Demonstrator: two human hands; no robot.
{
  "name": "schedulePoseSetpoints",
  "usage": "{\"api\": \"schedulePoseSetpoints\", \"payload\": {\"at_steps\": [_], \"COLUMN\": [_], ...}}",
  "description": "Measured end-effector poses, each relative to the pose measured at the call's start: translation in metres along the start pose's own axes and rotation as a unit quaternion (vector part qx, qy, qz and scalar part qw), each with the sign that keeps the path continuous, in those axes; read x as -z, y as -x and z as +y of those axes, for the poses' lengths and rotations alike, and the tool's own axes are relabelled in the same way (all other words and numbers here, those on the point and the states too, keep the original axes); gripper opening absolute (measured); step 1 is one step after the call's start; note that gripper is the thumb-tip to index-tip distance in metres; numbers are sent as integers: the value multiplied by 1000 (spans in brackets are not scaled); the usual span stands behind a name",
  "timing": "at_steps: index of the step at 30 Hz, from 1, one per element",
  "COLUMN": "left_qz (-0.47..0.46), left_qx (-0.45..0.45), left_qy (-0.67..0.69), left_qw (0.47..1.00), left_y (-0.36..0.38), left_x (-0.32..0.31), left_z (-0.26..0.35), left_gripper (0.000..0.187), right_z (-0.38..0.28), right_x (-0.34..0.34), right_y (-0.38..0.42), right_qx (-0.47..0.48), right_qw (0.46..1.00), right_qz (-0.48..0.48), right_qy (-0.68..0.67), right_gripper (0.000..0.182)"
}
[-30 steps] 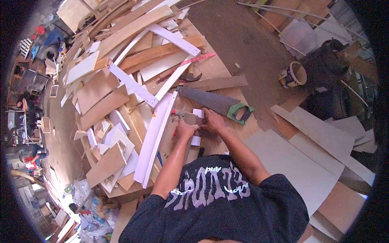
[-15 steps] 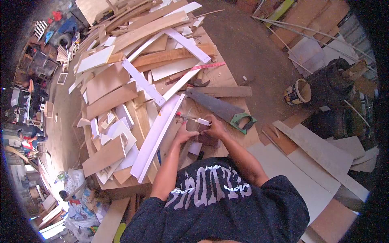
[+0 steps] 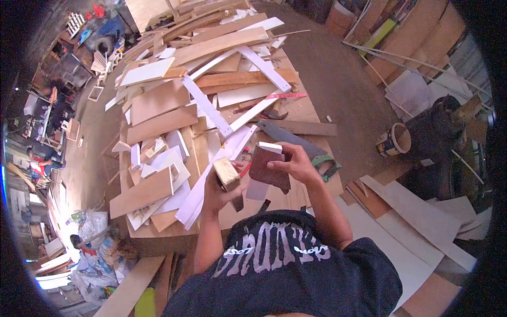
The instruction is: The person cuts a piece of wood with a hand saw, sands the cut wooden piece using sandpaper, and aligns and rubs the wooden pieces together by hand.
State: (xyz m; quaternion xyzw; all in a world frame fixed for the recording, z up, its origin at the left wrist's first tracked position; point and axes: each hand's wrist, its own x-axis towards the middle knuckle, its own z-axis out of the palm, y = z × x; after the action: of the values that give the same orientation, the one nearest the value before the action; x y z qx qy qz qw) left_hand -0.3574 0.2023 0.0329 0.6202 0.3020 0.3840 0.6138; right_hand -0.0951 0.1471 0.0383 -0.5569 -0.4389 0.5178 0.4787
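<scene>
In front of my chest, my left hand (image 3: pixel 213 196) is wrapped round a small pale wood block (image 3: pixel 227 175), its end face turned up. A dark brown piece (image 3: pixel 237 204) shows under that hand; I cannot make out what it is. My right hand (image 3: pixel 294 165) pinches a bent reddish-brown sheet that looks like sandpaper (image 3: pixel 266 168), together with a small white piece (image 3: pixel 270 147) at its top edge. The two hands are apart. Just past my right hand lies a handsaw (image 3: pixel 290 140) with a green handle (image 3: pixel 326 167). A long white board (image 3: pixel 200 193) lies behind my left hand.
Loose boards and offcuts (image 3: pixel 158 124) are heaped on the worktable (image 3: pixel 309 108). A white board frame (image 3: pixel 207 104), a pink measuring tape (image 3: pixel 290 95) and a hammer (image 3: pixel 274 113) lie among them. A bucket (image 3: pixel 393 140) stands right; sheets (image 3: pixel 417 206) lean nearby. Another person (image 3: pixel 37 164) is far left.
My hands have moved apart and been raised nearer the camera. The wood block now shows in my left hand, and the brown sheet hangs in plain view from my right. The view has shifted slightly.
</scene>
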Motion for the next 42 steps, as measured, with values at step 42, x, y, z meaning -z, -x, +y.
{"api": "schedulePoseSetpoints", "payload": {"at_steps": [42], "left_qz": [-91], "left_qx": [-61], "left_qy": [120], "left_qw": [987], "left_y": [79], "left_x": [101], "left_z": [43], "left_gripper": [73], "right_z": [-57], "right_x": [-145], "right_y": [53], "right_qx": [38], "right_qw": [999], "right_qz": [-35], "right_qy": [-4], "right_gripper": [35]}}
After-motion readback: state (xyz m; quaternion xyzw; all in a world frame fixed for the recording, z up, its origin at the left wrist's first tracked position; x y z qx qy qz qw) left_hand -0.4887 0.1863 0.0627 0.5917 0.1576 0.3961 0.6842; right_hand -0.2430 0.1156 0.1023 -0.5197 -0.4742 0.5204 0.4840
